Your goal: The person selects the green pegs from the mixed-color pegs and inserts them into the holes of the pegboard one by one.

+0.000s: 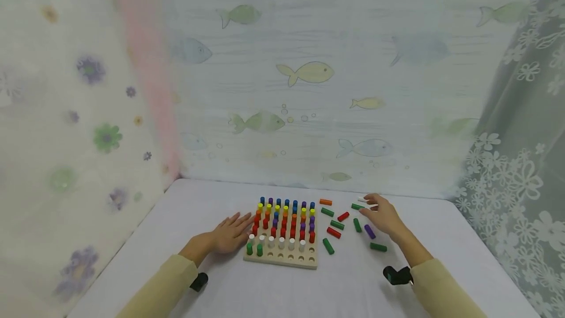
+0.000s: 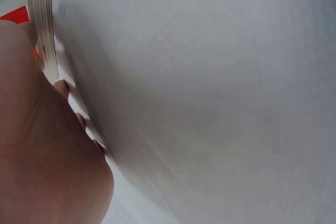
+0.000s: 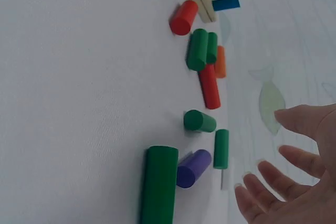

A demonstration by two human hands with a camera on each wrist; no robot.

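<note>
A wooden pegboard (image 1: 280,261) holds rows of coloured pegs, with green ones at the near left corner and several bare holes along the near row. My left hand (image 1: 230,234) rests flat with fingers spread against the board's left side; in the left wrist view the hand (image 2: 47,145) touches the board's edge (image 2: 42,19). Over the far right of the loose pegs hovers my right hand (image 1: 382,214), its fingers apart and holding nothing, near a white peg (image 1: 361,199) and a green peg (image 1: 357,206). The right wrist view shows that hand (image 3: 294,182) with fingers spread.
Loose pegs lie right of the board: an orange one (image 1: 325,202), a purple one (image 1: 370,231), red ones (image 1: 333,232) and several green ones (image 1: 378,247). A patterned curtain stands behind the white table (image 1: 212,288).
</note>
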